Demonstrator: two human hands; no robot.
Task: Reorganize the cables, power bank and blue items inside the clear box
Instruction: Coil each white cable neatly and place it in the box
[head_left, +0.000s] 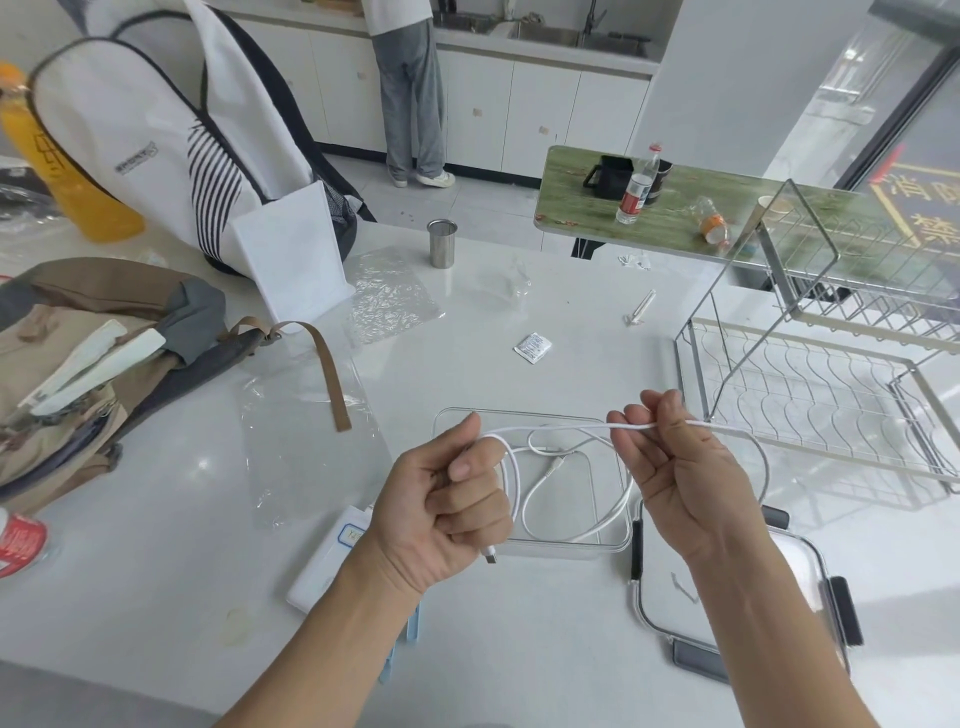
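Note:
My left hand (447, 506) is closed around several loops of a white cable (566, 431), whose plug hangs below the fist. My right hand (675, 467) pinches the same cable and holds it taut above the clear box (613, 545). Another white cable (550, 475) lies loose inside the box. The white power bank (327, 561) rests on the table left of the box, partly under my left forearm. Blue items (410, 629) peek out beneath that forearm, mostly hidden. The box lid (810, 577), with grey clips, lies at the right under my right forearm.
A wire dish rack (810, 395) stands right of the box. A brown backpack (88, 374) and a white backpack (171, 135) fill the left. Plastic sheets (306, 447), a steel cup (442, 243) and a small packet (533, 347) lie on the white table. A person stands at the far counter.

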